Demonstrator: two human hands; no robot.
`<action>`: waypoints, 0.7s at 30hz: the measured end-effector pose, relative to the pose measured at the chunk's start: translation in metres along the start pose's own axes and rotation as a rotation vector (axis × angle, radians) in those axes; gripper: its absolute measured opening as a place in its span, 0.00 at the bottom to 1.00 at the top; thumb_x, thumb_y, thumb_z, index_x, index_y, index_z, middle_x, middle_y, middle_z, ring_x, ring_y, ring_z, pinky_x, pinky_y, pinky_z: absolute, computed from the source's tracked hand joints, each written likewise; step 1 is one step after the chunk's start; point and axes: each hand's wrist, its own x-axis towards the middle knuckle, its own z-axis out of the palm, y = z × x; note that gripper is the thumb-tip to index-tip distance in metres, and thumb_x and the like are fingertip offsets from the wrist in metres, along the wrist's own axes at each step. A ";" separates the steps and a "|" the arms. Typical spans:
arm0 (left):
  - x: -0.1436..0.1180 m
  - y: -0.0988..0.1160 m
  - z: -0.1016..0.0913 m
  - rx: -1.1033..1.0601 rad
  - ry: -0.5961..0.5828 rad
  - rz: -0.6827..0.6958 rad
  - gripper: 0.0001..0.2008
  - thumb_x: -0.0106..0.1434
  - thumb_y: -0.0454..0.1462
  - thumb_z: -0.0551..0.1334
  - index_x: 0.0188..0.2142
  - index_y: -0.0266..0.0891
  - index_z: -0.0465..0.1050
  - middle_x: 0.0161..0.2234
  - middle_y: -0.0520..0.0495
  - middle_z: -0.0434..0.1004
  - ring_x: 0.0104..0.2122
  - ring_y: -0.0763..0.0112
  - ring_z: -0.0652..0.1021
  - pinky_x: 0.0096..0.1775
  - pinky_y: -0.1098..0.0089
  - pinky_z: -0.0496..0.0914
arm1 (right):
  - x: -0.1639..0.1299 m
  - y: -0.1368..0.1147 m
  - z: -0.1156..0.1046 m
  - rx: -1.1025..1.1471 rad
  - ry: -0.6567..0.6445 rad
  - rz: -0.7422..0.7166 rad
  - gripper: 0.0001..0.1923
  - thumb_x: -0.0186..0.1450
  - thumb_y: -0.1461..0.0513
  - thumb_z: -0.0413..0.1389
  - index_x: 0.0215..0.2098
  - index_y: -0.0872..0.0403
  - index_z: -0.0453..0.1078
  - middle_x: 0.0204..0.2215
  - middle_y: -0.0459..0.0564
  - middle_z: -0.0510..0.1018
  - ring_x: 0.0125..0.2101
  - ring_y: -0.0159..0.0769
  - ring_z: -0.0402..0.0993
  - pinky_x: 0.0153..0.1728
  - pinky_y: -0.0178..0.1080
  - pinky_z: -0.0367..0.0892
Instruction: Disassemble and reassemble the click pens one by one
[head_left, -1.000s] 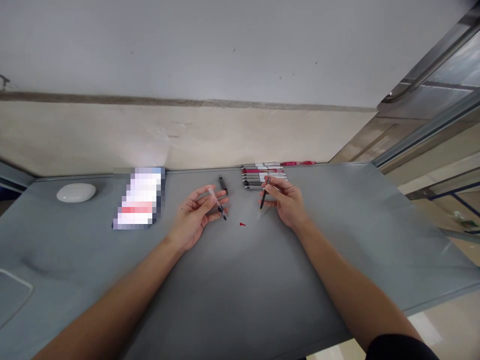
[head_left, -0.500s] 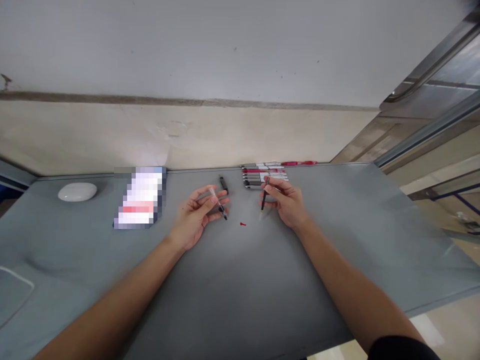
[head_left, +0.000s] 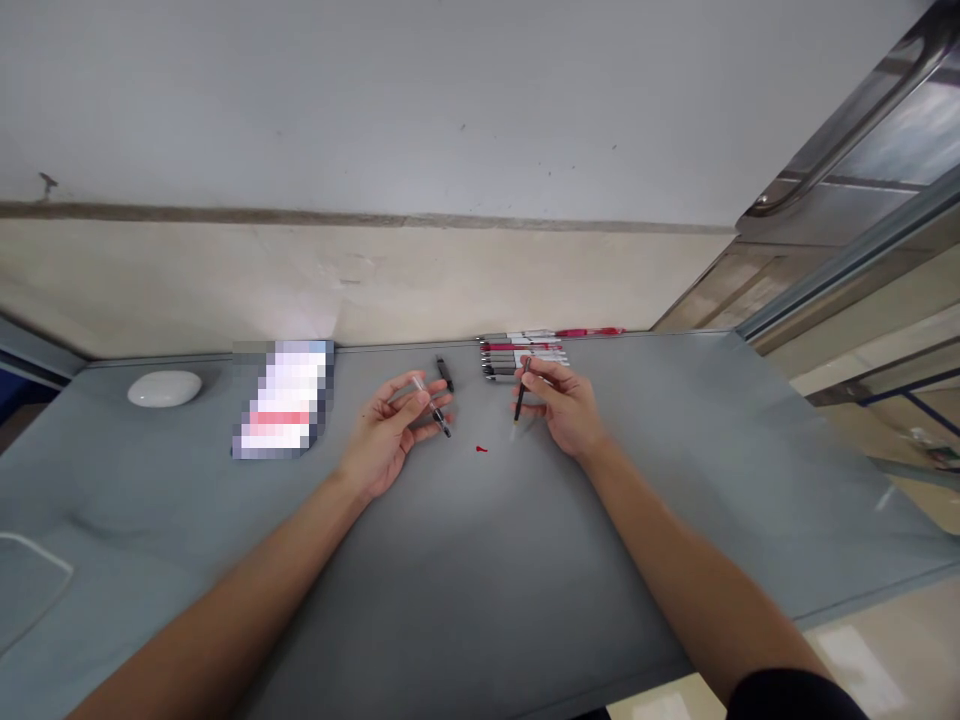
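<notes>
My left hand is closed in a pinch on a clear pen barrel with a black lower end, tilted down to the right. My right hand pinches a thin black pen refill, its pale tip pointing down at the table. The two pieces are apart. Just beyond my left fingertips lies a black pen part. A small red piece rests on the table between the hands. Behind my right hand is a row of several pens, grey, white and red, partly hidden by the fingers.
The grey table meets a wall at the back. To the left are a phone with a blurred screen and a white mouse. A red pen lies along the back edge. A white cable is at the far left.
The view has shifted slightly. Both hands keep their holds on the barrel and the refill, with hardly any movement between them.
</notes>
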 end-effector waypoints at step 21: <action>0.009 0.024 0.022 0.136 0.000 0.058 0.18 0.55 0.36 0.73 0.44 0.38 0.73 0.45 0.39 0.82 0.43 0.58 0.83 0.40 0.61 0.79 | 0.005 -0.002 0.032 0.019 0.056 -0.018 0.19 0.53 0.53 0.69 0.41 0.49 0.78 0.39 0.47 0.80 0.36 0.38 0.80 0.34 0.43 0.80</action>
